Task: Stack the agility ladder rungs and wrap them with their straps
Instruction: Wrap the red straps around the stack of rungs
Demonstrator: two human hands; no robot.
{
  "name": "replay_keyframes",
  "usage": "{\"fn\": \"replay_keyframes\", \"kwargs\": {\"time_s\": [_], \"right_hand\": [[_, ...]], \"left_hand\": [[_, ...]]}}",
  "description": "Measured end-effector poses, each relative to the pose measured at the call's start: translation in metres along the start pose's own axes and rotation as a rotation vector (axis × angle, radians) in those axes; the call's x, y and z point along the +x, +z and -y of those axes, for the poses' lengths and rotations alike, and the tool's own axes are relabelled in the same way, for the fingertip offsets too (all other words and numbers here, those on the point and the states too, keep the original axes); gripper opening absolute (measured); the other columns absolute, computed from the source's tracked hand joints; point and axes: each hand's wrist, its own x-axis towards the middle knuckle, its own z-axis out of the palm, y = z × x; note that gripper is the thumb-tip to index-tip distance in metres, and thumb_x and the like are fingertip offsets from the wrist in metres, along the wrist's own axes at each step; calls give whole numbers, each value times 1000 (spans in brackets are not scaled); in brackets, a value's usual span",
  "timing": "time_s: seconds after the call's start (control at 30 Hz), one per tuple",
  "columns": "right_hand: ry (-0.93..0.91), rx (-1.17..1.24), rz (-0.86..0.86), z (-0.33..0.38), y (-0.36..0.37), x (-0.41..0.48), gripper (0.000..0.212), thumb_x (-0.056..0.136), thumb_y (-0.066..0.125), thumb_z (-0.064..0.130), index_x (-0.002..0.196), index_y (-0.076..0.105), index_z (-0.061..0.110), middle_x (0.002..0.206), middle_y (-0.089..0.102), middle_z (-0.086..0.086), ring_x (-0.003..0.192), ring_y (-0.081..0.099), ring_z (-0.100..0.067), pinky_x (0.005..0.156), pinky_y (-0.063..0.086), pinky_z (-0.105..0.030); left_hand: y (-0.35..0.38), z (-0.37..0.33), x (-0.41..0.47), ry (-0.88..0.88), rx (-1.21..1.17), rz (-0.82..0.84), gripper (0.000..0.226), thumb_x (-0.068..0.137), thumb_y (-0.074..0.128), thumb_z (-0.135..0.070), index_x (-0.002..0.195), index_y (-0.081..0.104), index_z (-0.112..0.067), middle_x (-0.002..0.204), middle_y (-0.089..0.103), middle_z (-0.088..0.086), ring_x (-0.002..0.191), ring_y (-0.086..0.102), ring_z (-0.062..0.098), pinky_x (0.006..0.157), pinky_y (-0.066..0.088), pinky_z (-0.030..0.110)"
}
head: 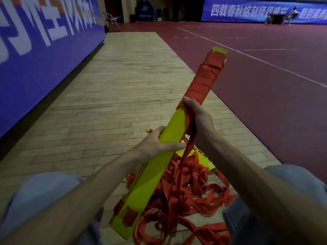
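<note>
A stack of yellow-green ladder rungs (155,170) points up and away from me, tilted to the right. Red strap wrapping (207,76) covers its far half. My left hand (159,144) grips the bare yellow middle of the stack. Just above it, my right hand (198,119) holds the stack at the lower edge of the wrapping, and a taut red strap (184,160) runs down from this hand. The strap leads into a loose red pile (191,195) on the floor between my knees.
I sit on a pale wooden floor strip (123,85). A blue banner wall (35,41) runs along the left and a dark red court (265,59) lies to the right. More yellow rungs (203,156) lie under the strap pile. A folding chair (111,20) stands far back.
</note>
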Motion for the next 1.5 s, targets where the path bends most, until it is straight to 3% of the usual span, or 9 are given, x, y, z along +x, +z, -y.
{"fn": "replay_keyframes", "kwargs": {"time_s": [0.13, 0.33, 0.47, 0.57, 0.7, 1.0, 1.2, 1.43, 1.5], "right_hand": [[-107, -68, 35, 6, -1, -5, 59, 53, 81, 57, 84, 66, 10, 78, 61, -16, 70, 57, -30, 65, 46, -42], [-141, -746, 191, 26, -18, -6, 74, 80, 52, 78, 66, 67, 7, 52, 66, -7, 43, 63, -22, 41, 45, -23], [-7, -728, 277, 18, -18, -9, 69, 90, 49, 67, 80, 69, 2, 66, 72, -13, 46, 64, -22, 44, 51, -25], [188, -500, 333, 15, -13, -10, 51, 92, 59, 51, 96, 69, 1, 77, 70, -13, 56, 63, -22, 49, 53, -26], [269, -379, 315, 14, -10, -11, 42, 88, 65, 47, 97, 65, 6, 82, 63, -13, 61, 60, -20, 58, 52, -28], [69, -440, 216, 6, -14, -5, 27, 78, 75, 40, 70, 74, 14, 71, 64, -7, 56, 56, -16, 50, 43, -24], [-55, -398, 373, 11, -2, -9, 30, 78, 72, 43, 75, 75, 14, 78, 69, -9, 71, 63, -23, 69, 51, -34], [-139, -247, 444, 19, 5, -23, 38, 82, 67, 40, 96, 70, 5, 86, 74, -12, 80, 71, -23, 69, 59, -33], [-202, -377, 323, 19, 3, -22, 47, 84, 68, 45, 97, 69, 0, 90, 73, -22, 78, 69, -30, 69, 57, -39]], "left_hand": [[0, 3, 0, -39, -48, 139, 25, 65, 86, -35, 86, 75, -30, 78, 72, -3, 70, 69, 14, 61, 55, 30], [-2, 9, 2, -17, -61, -45, 20, 65, 89, -20, 78, 74, -26, 69, 70, 0, 58, 66, 16, 51, 52, 27], [-8, 15, 9, 24, 484, -316, 49, 68, 87, -37, 109, 66, -20, 94, 71, 2, 89, 68, 22, 76, 56, 39], [-11, 15, 9, 19, 934, -460, 58, 74, 76, -50, 120, 53, -24, 108, 65, 6, 99, 63, 30, 71, 47, 36], [-12, 12, 7, 152, 1148, -435, 51, 84, 65, -51, 119, 41, -22, 106, 64, 4, 97, 64, 32, 67, 38, 34], [2, 25, -7, 104, 693, -12, 69, 93, 53, -58, 148, 24, -26, 124, 57, -4, 108, 61, 13, 92, 51, 36], [1, 7, -8, 0, 21, -103, 79, 55, 81, -55, 120, 50, -22, 100, 67, -3, 78, 69, -4, 62, 49, 11], [14, 8, -17, -22, -247, -14, 10, 76, 77, -19, 82, 70, -16, 70, 69, 7, 61, 67, 22, 56, 55, 30], [17, 7, -13, -2, -205, -118, 21, 81, 72, -11, 63, 71, -21, 60, 66, 6, 49, 63, 22, 47, 50, 26]]}}
